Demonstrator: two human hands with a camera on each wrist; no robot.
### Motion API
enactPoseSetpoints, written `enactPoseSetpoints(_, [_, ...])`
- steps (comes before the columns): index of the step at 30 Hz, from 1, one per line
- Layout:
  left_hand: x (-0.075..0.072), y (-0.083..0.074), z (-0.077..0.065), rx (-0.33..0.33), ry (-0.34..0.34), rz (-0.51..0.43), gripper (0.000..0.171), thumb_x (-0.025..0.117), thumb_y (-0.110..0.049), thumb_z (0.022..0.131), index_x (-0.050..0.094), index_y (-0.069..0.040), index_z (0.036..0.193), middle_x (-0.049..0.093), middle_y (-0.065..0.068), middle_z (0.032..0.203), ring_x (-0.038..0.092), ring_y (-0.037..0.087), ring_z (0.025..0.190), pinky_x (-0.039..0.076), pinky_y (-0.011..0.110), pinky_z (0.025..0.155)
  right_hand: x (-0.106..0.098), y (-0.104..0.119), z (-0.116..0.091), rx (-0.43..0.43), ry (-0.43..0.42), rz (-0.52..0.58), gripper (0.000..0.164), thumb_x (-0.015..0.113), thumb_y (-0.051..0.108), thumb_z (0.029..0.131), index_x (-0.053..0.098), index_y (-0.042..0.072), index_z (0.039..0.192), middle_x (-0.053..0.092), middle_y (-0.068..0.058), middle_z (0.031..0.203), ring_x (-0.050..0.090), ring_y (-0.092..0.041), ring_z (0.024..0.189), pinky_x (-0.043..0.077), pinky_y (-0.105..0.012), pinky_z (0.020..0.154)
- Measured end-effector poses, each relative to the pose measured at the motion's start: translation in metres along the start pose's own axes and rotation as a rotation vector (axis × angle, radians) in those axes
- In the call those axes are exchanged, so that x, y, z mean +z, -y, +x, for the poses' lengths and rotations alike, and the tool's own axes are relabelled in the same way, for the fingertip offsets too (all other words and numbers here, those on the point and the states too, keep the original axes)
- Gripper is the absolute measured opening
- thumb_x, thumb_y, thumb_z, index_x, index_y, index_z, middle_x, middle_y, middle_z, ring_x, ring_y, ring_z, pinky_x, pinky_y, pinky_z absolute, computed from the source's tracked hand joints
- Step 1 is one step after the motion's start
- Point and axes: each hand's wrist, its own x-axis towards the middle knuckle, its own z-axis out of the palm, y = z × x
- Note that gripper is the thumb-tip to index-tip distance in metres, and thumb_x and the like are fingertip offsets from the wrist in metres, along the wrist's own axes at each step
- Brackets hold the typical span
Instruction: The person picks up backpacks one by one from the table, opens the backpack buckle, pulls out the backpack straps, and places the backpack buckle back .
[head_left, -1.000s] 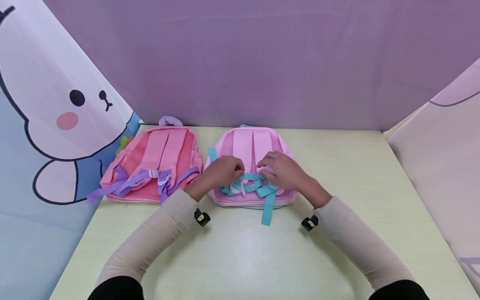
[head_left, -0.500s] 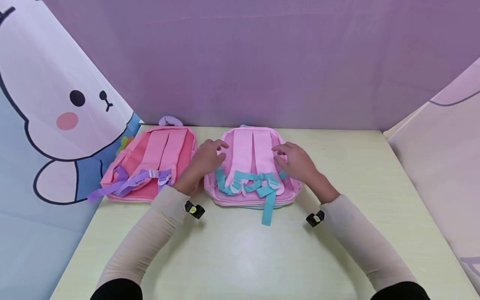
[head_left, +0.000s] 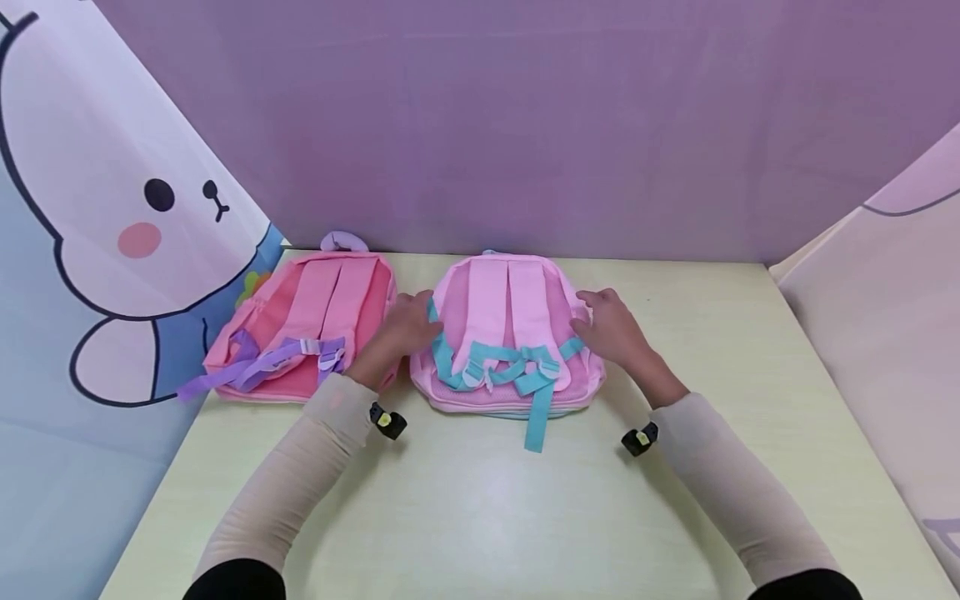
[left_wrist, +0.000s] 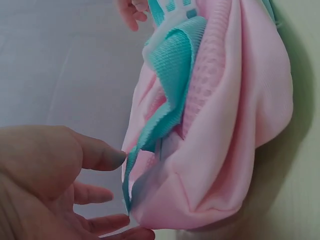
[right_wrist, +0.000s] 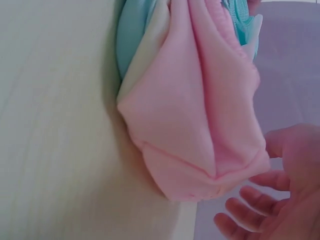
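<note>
A light pink backpack (head_left: 489, 296) lies on the table with its strap side up. Its teal straps (head_left: 536, 412) run across the lower part, one end hanging over the near edge. At the bag's left side is my left hand (head_left: 405, 329), fingers apart; in the left wrist view its thumb meets the teal webbing (left_wrist: 132, 167) along the side. My right hand (head_left: 611, 329) is at the opposite side. In the right wrist view its loosely bent fingers (right_wrist: 257, 200) are beside the pink side fabric (right_wrist: 175, 115), gripping nothing visible.
A coral pink backpack (head_left: 307, 283) with purple straps (head_left: 258, 367) lies close on the left, near my left forearm. The pale table (head_left: 480, 517) ends at a purple backdrop (head_left: 525, 125) behind. A cartoon-printed sheet (head_left: 82, 208) hangs on the left.
Both hands have left the teal straps at the middle and moved outward to the two sides of the light pink backpack. The bag has stayed in place.
</note>
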Motion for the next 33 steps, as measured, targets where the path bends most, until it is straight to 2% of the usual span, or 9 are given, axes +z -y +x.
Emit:
enactPoseSetpoints(6, [0.0019,0.002,0.0026,-0.005,0.053,0.013,0.072,0.057,-0.032,0.102,0.023,-0.009,0.161,0.038,0.022,0.152,0.042,0.034,0.13,0.052,0.046,0.104,0.0026,-0.0034,0.001,0.059,0.074,-0.007,0.063,0.061,0.027,0.098,0.043,-0.003,0.151,0.05,-0.031,0.14,0.052,-0.045,0.126,0.049,-0.06,0.102])
enactPoseSetpoints(11, [0.0036,0.0019,0.0048,0.011,0.079,0.076,0.072,0.057,-0.033,0.101,0.026,-0.005,0.16,0.041,0.024,0.147,0.045,0.034,0.126,0.052,0.046,0.104,0.0046,-0.0042,0.0028,0.046,0.085,-0.004,0.062,0.06,0.027,0.098,0.045,-0.006,0.148,0.055,-0.031,0.134,0.051,-0.045,0.126,0.05,-0.059,0.101])
enactPoseSetpoints(16, [0.0048,0.0026,0.0053,0.01,0.084,0.06,0.072,0.057,-0.033,0.101,0.026,-0.006,0.16,0.04,0.023,0.147,0.044,0.033,0.126,0.051,0.045,0.105,0.0057,-0.0049,0.0035,0.036,0.076,0.007,0.06,0.06,0.024,0.097,0.046,-0.008,0.146,0.059,-0.031,0.129,0.051,-0.044,0.123,0.05,-0.058,0.098])
enactPoseSetpoints(26, [0.0064,0.0037,0.005,0.013,0.074,0.05,0.072,0.06,-0.034,0.1,0.029,-0.008,0.16,0.04,0.022,0.146,0.045,0.033,0.126,0.054,0.045,0.102,0.0057,-0.0071,0.0026,0.078,0.085,0.029,0.058,0.06,0.021,0.097,0.046,-0.005,0.147,0.057,-0.029,0.132,0.051,-0.042,0.119,0.052,-0.056,0.096])
enactPoseSetpoints(33, [0.0081,0.001,0.0026,0.024,0.055,0.033,0.071,0.062,-0.032,0.099,0.032,-0.007,0.158,0.041,0.021,0.144,0.043,0.033,0.127,0.053,0.046,0.103,0.0044,-0.008,0.0017,0.089,0.082,0.025,0.057,0.06,0.019,0.097,0.047,-0.005,0.147,0.056,-0.029,0.134,0.053,-0.042,0.119,0.051,-0.057,0.099])
